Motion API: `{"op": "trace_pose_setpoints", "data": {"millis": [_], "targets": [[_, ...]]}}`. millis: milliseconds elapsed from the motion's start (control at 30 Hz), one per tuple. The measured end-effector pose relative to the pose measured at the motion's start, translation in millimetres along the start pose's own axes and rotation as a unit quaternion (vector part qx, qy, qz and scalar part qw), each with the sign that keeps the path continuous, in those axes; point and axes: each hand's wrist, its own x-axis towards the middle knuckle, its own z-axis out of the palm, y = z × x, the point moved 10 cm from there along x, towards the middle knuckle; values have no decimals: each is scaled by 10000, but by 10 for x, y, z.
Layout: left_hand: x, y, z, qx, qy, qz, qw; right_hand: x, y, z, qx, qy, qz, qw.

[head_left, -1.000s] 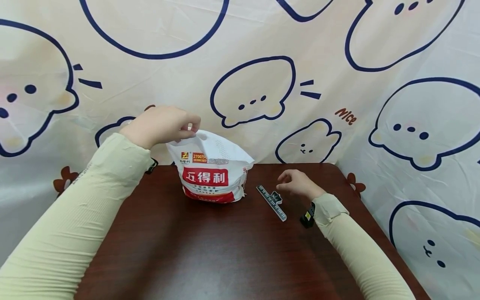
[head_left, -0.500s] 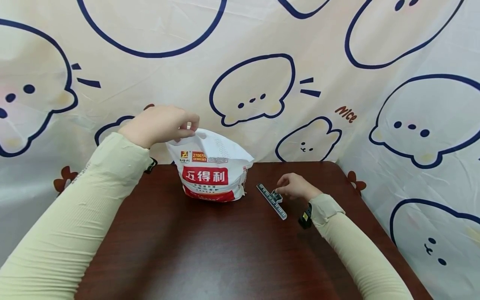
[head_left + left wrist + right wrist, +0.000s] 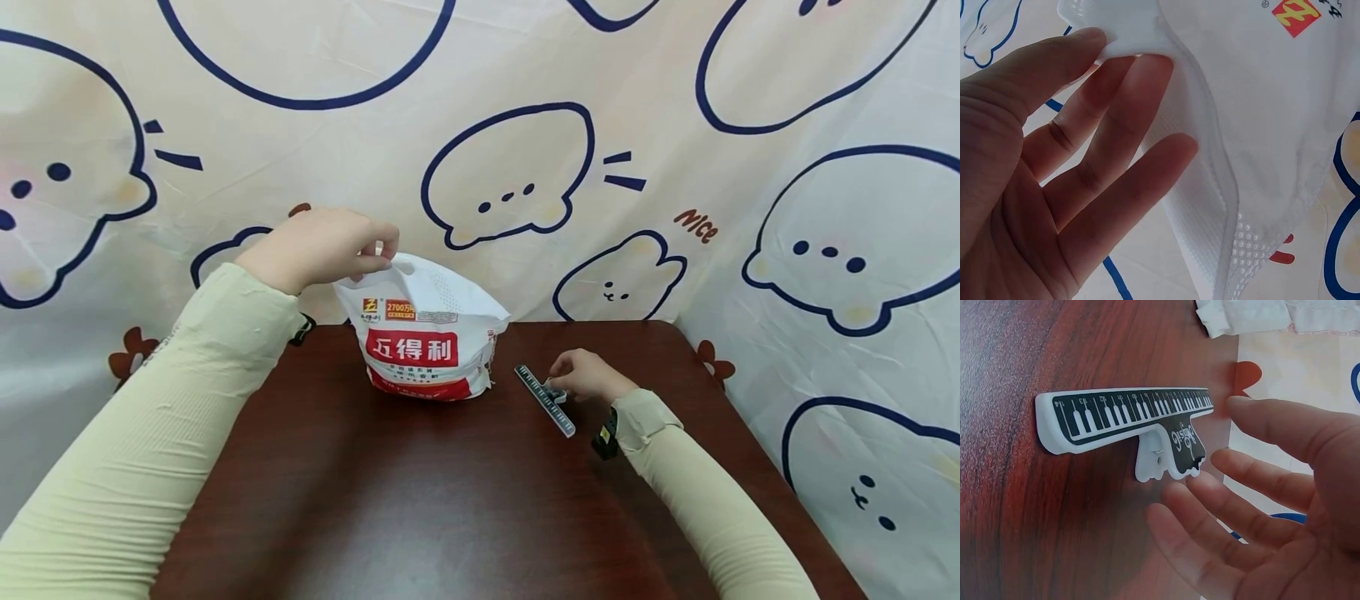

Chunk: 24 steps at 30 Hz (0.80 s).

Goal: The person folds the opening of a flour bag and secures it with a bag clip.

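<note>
A white bag (image 3: 423,333) with a red label stands at the back of the dark wooden table (image 3: 420,508). My left hand (image 3: 377,254) pinches its top left corner. In the left wrist view the thumb and forefinger of that hand (image 3: 1116,55) hold the bag's sealed edge (image 3: 1210,144), and the other fingers are spread. To the right of the bag lies a long sealing clip (image 3: 545,400) printed with piano keys. My right hand (image 3: 561,382) reaches its small handle. In the right wrist view the fingers (image 3: 1210,487) are straight and just at the clip's (image 3: 1125,415) handle, not closed round it.
A cartoon-printed cloth (image 3: 525,167) hangs as a backdrop behind and to the right of the table. A small black device (image 3: 603,442) sits at my right wrist. The bag's bottom edge (image 3: 1254,315) shows beyond the clip.
My right hand has moved left and down to the clip's handle. The left hand keeps its pinch on the bag's corner, and the bag has not moved.
</note>
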Motion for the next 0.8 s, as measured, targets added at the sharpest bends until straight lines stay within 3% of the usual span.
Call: {"op": "trace_pose_setpoints", "data": {"millis": [800], "targets": [[-16, 5, 3, 15, 89, -28, 10000, 63, 54, 81, 52, 182, -82, 9998]]}}
